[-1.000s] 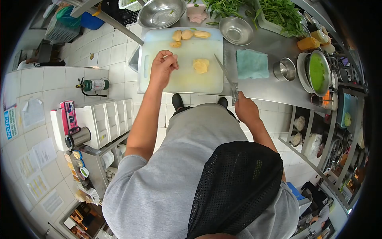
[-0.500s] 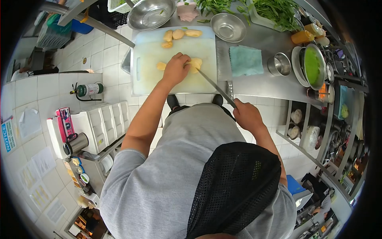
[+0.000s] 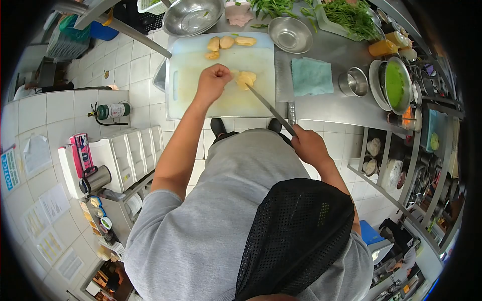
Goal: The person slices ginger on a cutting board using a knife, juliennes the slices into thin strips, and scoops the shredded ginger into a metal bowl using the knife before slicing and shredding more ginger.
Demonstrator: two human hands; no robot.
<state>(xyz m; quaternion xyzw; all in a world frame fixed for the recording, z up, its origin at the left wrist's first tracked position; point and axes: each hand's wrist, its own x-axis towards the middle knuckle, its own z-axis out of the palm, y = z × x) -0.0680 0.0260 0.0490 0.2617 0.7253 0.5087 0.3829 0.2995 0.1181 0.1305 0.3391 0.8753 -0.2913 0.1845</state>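
On the white cutting board (image 3: 188, 108) lies a small heap of cut yellow root slices (image 3: 246, 79). My right hand (image 3: 310, 146) grips the handle of a long knife (image 3: 271, 109). The blade slants up and left, its tip at the slices. Just left of the heap is my left hand (image 3: 213, 83), its fingers curled and pinched together. Whether something small sits between the fingertips is hard to see. Several peeled yellow root pieces (image 3: 227, 42) rest near the board's far edge.
Steel bowls (image 3: 289, 35) and a pink cloth (image 3: 239, 13) stand beyond the board. To its right are a folded green cloth (image 3: 312, 77), a steel pot (image 3: 353, 82) and a bowl of green liquid (image 3: 396, 86). Leafy greens (image 3: 351, 17) fill a tray at the back.
My left hand has lifted off the slices and shifted left, uncovering them. The yellow piece formerly visible left of that hand is out of sight. The knife stays almost in place.
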